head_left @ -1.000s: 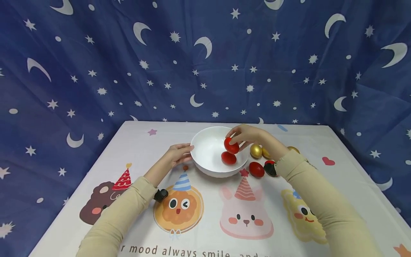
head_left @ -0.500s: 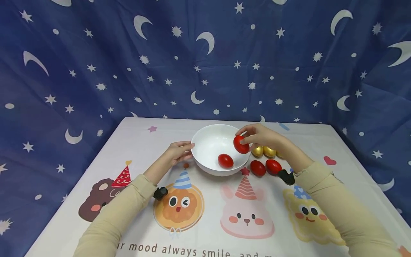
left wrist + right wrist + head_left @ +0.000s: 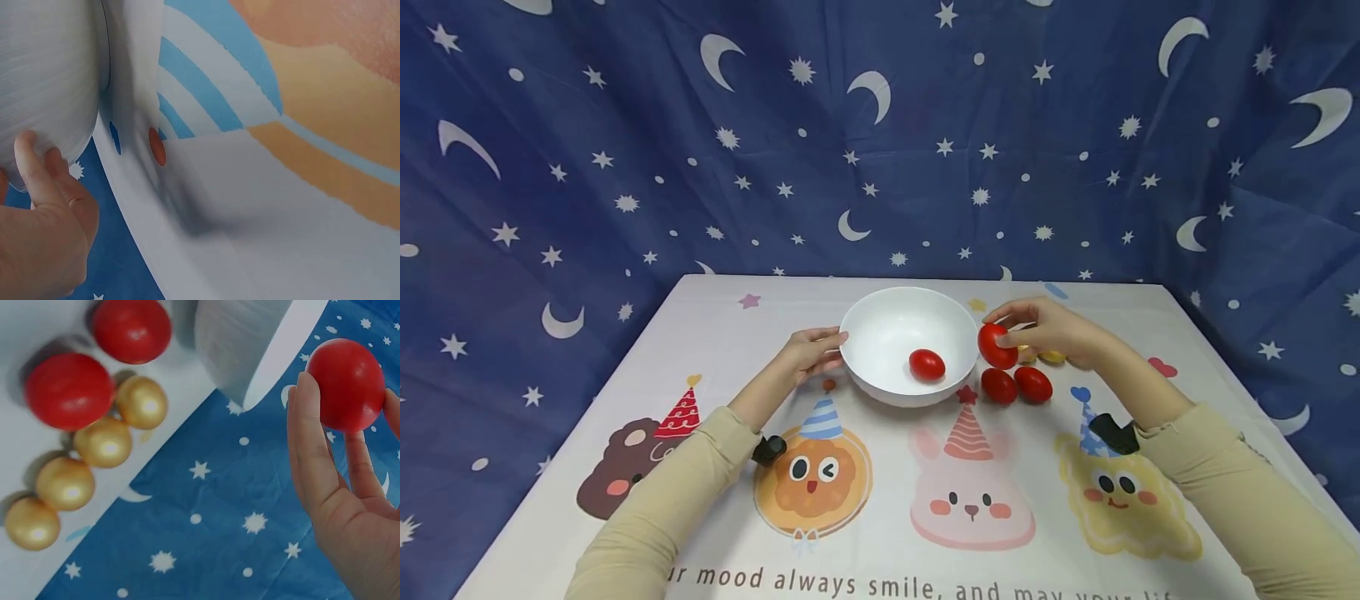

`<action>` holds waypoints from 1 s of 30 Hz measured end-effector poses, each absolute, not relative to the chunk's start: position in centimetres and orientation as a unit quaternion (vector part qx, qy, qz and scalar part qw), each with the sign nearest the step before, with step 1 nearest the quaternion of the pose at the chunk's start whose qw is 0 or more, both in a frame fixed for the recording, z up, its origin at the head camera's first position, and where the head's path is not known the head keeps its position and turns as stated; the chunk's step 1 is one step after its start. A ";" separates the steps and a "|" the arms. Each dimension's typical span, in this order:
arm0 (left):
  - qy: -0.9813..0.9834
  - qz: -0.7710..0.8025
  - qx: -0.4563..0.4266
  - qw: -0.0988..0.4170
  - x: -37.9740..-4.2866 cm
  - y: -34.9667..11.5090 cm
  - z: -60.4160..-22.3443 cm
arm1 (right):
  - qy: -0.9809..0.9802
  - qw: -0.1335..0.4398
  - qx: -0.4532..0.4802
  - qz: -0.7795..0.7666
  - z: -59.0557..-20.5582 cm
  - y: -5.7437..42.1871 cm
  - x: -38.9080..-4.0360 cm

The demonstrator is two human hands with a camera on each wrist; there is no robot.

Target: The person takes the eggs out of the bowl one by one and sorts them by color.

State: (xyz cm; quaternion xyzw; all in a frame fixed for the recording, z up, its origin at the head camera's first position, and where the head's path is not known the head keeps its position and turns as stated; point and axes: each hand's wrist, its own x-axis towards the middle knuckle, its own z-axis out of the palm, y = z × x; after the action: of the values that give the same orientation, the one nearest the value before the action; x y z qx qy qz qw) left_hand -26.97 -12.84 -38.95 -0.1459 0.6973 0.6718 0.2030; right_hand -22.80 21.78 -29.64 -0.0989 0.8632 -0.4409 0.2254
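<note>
A white bowl [image 3: 880,333] stands at the back middle of the table, with one red egg [image 3: 927,365] lying inside it. My left hand [image 3: 808,354] grips the bowl's left rim, thumb on top and fingers along the outer wall. Just right of the bowl, my right hand [image 3: 1045,329] pinches a second red egg [image 3: 347,385] between thumb and fingertips, raised above the table. Below it on the cloth lie two more red eggs, one nearer the bowl [image 3: 999,387] and one beside it [image 3: 1033,384]. Several golden eggs [image 3: 103,442] sit in a row behind them, partly hidden by my right hand in the head view.
The white tablecloth [image 3: 880,467] carries printed cartoon animals and lettering. Behind the table's back edge hangs a blue curtain [image 3: 775,167] with stars and moons. Black wrist camera mounts [image 3: 769,450] stick out at both sleeves.
My right hand has carried the red egg out of the bowl to the right, past its rim. The left hand stays on the bowl. The other egg has shifted slightly inside the bowl.
</note>
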 end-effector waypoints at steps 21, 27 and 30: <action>0.699 0.666 -0.151 0.212 -27.4 -12.9 -38.6 | 0.892 0.189 -0.070 -0.404 -33.5 29.4 -22.0; 0.697 0.669 -0.148 0.212 -27.5 -12.9 -38.6 | 0.894 0.185 -0.067 -0.403 -34.5 30.7 -22.2; 0.696 0.668 -0.151 0.215 -27.4 -13.0 -38.7 | 0.894 0.185 -0.061 -0.403 -35.0 31.1 -22.3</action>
State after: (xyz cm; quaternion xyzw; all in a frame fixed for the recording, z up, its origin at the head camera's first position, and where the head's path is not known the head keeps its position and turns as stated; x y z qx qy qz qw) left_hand -27.39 -12.96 -38.74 -0.1507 0.6964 0.6680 0.2147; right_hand -22.31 31.10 -35.03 -0.0610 0.8941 -0.4035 0.1847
